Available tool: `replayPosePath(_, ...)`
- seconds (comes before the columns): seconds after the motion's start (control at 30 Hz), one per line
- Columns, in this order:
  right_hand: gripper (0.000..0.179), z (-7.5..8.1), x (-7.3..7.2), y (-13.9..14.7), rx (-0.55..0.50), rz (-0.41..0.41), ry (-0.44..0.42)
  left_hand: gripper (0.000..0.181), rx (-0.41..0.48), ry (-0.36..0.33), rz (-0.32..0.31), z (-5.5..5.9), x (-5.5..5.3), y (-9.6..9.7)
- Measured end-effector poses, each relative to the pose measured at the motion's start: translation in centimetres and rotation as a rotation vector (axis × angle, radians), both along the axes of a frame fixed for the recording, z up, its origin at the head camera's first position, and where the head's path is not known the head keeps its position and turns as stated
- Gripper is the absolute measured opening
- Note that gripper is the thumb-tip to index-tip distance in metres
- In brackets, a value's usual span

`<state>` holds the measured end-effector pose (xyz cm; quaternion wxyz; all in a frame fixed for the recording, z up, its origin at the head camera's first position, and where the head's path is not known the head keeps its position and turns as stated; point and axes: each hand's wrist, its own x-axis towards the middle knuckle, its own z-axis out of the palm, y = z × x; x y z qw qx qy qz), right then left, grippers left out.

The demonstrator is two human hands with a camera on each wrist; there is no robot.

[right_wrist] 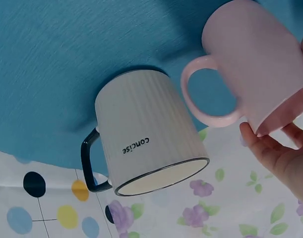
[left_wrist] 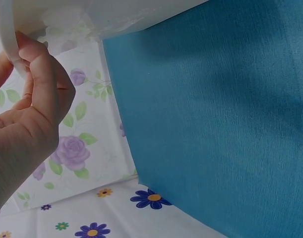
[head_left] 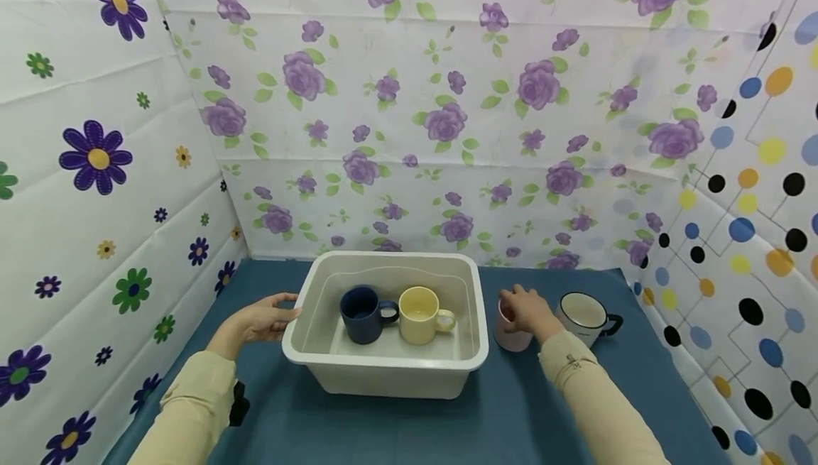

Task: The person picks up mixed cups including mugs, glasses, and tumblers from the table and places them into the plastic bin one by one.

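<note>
A cream plastic tub (head_left: 390, 380) stands on the blue table, with a navy mug (head_left: 361, 319) and a yellow mug (head_left: 418, 317) upright inside it. My left hand (head_left: 265, 317) pinches the tub's left rim; the left wrist view shows the thumb and fingers on either side of that rim (left_wrist: 10, 37). To the right of the tub, my right hand (head_left: 527, 312) holds a pink mug (right_wrist: 255, 59) by its rim from above. The mug's base appears to be on the table. Beside it stands a white ribbed mug (right_wrist: 146, 124) with a black handle and the word "concise".
The blue table (head_left: 383, 429) reaches back to a wall cloth (head_left: 409, 195) with purple roses. A daisy-print cloth (head_left: 153, 223) hangs at the left and a dotted cloth (head_left: 722, 294) at the right.
</note>
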<state>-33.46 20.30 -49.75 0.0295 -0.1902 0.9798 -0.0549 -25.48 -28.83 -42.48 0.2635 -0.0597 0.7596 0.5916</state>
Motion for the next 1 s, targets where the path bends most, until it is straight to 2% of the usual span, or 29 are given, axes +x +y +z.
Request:
replayPosePath(0.2,0.062,-0.6,0.2,-0.2,0.005,0.021,0.047,0.063,-0.02,0.001,0.018,0.0,0.1,-0.3)
replayPosePath(0.47,0.066,-1.1,0.7,0.4,0.008,-0.035,0.076,0.067,-0.028,-0.011,0.017,0.0,0.0,0.2)
replayPosePath(0.83,0.061,-2.0,1.1,0.9,-0.009,0.026,0.197,0.065,-0.046,-0.016,0.021,0.1,0.0,0.3)
replayPosePath(1.0,0.058,-2.0,1.2,1.1,-0.002,0.074,0.239,0.065,-0.051,-0.014,0.029,0.0,0.0,0.3)
